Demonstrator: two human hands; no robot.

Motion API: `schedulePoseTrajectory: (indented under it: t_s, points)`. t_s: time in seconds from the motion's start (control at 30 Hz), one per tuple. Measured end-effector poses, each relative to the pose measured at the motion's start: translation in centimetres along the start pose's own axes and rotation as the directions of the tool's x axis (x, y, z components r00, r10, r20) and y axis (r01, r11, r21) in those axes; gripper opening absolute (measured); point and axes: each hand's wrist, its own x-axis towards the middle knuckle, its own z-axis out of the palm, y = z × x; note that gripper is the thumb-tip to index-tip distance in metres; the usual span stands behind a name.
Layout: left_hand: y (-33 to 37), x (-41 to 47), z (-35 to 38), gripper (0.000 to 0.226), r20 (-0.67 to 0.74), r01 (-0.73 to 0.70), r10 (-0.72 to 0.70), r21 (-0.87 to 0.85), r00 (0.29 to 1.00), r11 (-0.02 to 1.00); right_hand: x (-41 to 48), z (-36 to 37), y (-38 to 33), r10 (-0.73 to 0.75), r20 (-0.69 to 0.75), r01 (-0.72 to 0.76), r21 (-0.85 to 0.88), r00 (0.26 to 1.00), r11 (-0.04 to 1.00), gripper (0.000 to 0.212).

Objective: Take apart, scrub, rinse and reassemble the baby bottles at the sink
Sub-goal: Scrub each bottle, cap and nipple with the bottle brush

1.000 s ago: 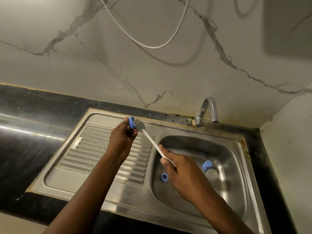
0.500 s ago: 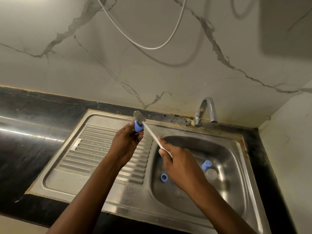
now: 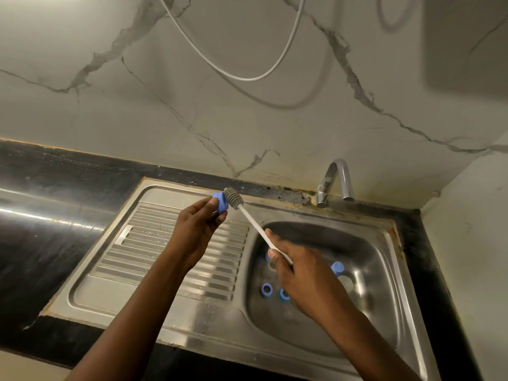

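Note:
My left hand (image 3: 196, 226) pinches a small blue bottle cap (image 3: 220, 202) above the draining board. My right hand (image 3: 305, 273) grips the white handle of a bottle brush (image 3: 248, 215), whose grey bristle head (image 3: 233, 198) lies against the cap. Down in the sink basin (image 3: 365, 243) lie a blue ring (image 3: 266, 289), a second blue ring (image 3: 283, 294) partly behind my right hand, a blue cap (image 3: 337, 267) and a pale round piece (image 3: 345, 281). Another blue part (image 3: 268, 257) peeks out beside my right thumb.
The steel sink has a ribbed draining board (image 3: 154, 243) on the left. A chrome tap (image 3: 334, 180) stands behind the basin, with no water running. Black countertop (image 3: 41, 215) runs to the left. A white hose (image 3: 247, 75) hangs on the marble wall.
The brush head has slid from beyond the cap to its right side. My left hand has turned the blue cap and my right hand has drawn back a little over the basin.

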Motion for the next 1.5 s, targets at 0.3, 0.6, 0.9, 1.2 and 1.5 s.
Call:
schedulePoseTrajectory:
  t_s: [0.3,0.6,0.9,1.2,1.5]
  points:
    - [-0.5,-0.6,-0.3,0.032,0.164,-0.288,0.239,0.614,0.957,0.735,0.1,0.0,-0.3,-0.03,0.01,0.031,-0.124,1.0,0.992,0.047]
    - [-1.1,-1.2,0.9,0.046,0.208,-0.363,0.333,0.772,0.92,0.521,2.2,0.1,-0.7,-0.008,-0.002,0.007,-0.15,1.0,0.989,0.049]
    - [-1.4,-0.5,0.4,0.053,0.196,-0.353,0.332,0.777,0.923,0.522,-0.3,-0.6,0.0,0.015,-0.011,-0.015,-0.09,1.0,0.996,0.046]
    - [-2.3,-1.0,0.3,0.076,0.298,-0.393,0.258,0.747,0.919,0.536,-1.0,-2.5,1.3,0.023,-0.007,-0.023,-0.048,1.0,0.999,0.043]
    - [-1.8,-1.2,0.6,0.079,0.318,-0.395,0.235,0.704,0.918,0.59,0.0,-2.4,1.2,0.014,-0.018,-0.014,0.002,1.0,1.0,0.045]
